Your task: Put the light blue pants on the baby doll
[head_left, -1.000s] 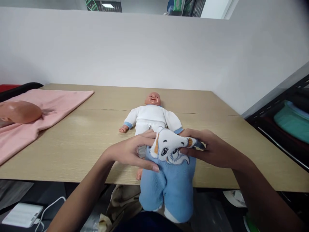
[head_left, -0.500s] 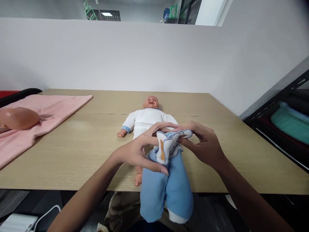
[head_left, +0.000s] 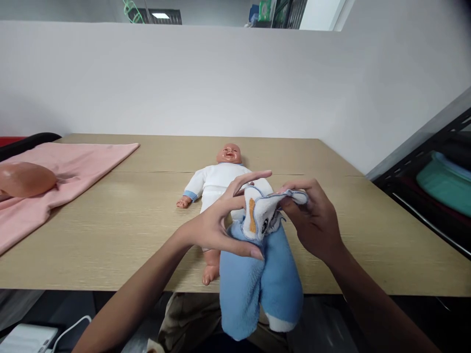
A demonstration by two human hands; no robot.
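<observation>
A pair of fuzzy blue baby pants (head_left: pixel 241 289) hangs over the table's front edge, both legs pointing down toward my lap. Their bunched top shows white cloth with blue edging and an orange patch. My left hand (head_left: pixel 221 220) is around the left side of this top, thumb in front and index finger stretched out; its other fingers are partly hidden. Between thumb and fingers, my right hand (head_left: pixel 311 215) pinches the white edge on the right. Behind the pants a baby doll (head_left: pixel 221 180) lies on its back in a white top with blue cuffs, one bare leg showing.
On the left of the wooden table (head_left: pixel 121 235) lies a pink cloth (head_left: pixel 84 166) with a second doll's head (head_left: pixel 27 179) on it. A black rack (head_left: pixel 415 181) holding green cloth stands at right. A white wall (head_left: pixel 184 83) rises behind. A white device with a cable (head_left: pixel 33 337) sits lower left.
The pants and both hands have shifted slightly right. My left index finger has lifted off the cloth and straightened, and the right hand has drawn the white edge outward.
</observation>
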